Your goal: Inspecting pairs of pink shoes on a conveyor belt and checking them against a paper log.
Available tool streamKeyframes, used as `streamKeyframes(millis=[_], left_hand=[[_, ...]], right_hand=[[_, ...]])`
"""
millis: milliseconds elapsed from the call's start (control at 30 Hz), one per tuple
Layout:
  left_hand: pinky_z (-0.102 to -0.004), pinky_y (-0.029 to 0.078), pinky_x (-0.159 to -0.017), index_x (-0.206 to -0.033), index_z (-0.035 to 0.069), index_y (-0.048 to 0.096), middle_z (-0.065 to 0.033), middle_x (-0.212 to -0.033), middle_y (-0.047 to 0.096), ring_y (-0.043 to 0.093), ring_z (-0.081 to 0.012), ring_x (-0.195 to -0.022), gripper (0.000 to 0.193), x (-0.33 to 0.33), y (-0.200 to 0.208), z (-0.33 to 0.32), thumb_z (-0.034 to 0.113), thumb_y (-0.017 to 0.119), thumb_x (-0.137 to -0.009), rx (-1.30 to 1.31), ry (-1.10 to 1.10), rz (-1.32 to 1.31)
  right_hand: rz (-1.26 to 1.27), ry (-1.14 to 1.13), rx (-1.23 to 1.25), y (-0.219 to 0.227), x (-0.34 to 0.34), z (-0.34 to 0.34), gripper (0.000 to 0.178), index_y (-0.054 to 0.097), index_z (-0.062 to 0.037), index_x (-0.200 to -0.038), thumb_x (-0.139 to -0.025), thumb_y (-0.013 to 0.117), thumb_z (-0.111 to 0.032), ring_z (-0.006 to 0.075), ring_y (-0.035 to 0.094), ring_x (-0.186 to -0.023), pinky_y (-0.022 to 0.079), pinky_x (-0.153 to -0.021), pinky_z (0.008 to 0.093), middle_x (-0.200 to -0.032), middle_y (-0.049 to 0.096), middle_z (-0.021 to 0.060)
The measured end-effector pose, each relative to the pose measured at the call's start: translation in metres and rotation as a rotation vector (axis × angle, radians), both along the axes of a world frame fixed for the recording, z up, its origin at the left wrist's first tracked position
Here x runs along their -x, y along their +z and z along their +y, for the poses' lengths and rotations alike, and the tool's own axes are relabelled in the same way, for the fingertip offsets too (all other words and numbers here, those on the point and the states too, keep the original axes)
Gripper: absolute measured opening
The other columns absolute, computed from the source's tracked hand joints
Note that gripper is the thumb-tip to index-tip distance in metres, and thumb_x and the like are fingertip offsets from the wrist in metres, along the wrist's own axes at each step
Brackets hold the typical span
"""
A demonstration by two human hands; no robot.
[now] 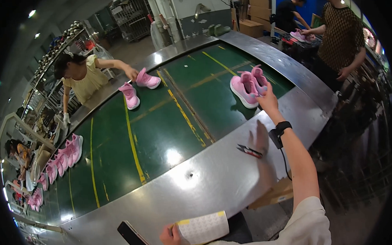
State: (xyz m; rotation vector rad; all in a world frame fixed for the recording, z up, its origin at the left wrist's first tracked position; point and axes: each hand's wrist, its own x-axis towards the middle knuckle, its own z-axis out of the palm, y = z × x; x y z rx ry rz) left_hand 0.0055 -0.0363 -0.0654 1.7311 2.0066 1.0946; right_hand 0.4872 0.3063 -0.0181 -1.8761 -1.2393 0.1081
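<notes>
My right hand (269,102) stretches over the green belt (174,123) and grips a pair of pink sneakers (242,87) by their near end. The two shoes stand side by side, with white soles. A dark band with a cable circles my right wrist. At the lower edge, my left hand (170,238) is closed on the edge of a white sheet of small labels (205,228) with yellow strips. Left of that hand lies a dark phone (133,237). Thread snips (249,151) rest on the metal border below the sneakers.
Across the belt, a co-worker in a yellow top (87,81) touches a pink sneaker (148,79); another sneaker (130,96) stands beside it. Several pink sneakers (67,153) line the far left. A metal rim (198,174) borders the belt. Two people work at the upper right.
</notes>
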Motion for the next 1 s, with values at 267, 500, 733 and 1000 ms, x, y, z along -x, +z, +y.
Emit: streamKeyframes(millis=[267,500,733,1000], left_hand=[[-0.0381,0.046,-0.06,-0.088,0.005,0.062,-0.0147,-0.08,0.061,0.058,-0.0336,-0.069,0.011,-0.001,-0.029,-0.014,0.012,0.06,-0.08,0.006,-0.034,0.243],[-0.0371,0.047,-0.061,-0.088,0.004,0.061,-0.0162,-0.08,0.062,0.06,-0.0332,-0.07,0.011,-0.015,-0.018,-0.018,0.01,0.058,-0.079,0.13,-0.002,0.218],[-0.0375,0.047,-0.06,-0.085,0.004,0.064,-0.0167,-0.075,0.062,0.06,-0.0332,-0.068,0.011,-0.028,-0.021,-0.008,0.011,0.059,-0.08,0.034,-0.013,0.148],[-0.0344,0.046,-0.051,-0.081,0.006,0.061,-0.0117,-0.065,0.061,0.06,-0.0273,-0.055,0.011,-0.03,-0.018,0.001,0.017,0.061,-0.079,-0.012,-0.049,0.055]], right_hand=[[-0.272,-0.011,0.052,-0.002,-0.031,0.069,0.075,0.021,-0.0203,-0.136,-0.073,0.061,-0.016,0.0394,0.055,-0.095,0.044,-0.079,0.0463,-0.11,0.054,0.0165],[-0.237,-0.12,0.112,-0.033,-0.014,0.093,0.067,0.015,-0.022,-0.138,-0.083,0.053,-0.019,0.0386,0.056,-0.093,0.044,-0.078,0.0458,-0.113,0.054,0.0169],[-0.186,0.002,-0.011,-0.007,0.013,0.056,0.069,0.013,-0.0257,-0.139,-0.083,0.05,-0.014,0.0419,0.055,-0.093,0.044,-0.077,0.0486,-0.118,0.049,0.0204],[-0.11,0.415,0.09,0.052,0.125,-0.061,0.081,0.015,-0.0148,-0.139,-0.069,0.055,-0.011,0.0314,0.062,-0.065,0.047,-0.059,0.0425,-0.071,0.064,0.0084]])
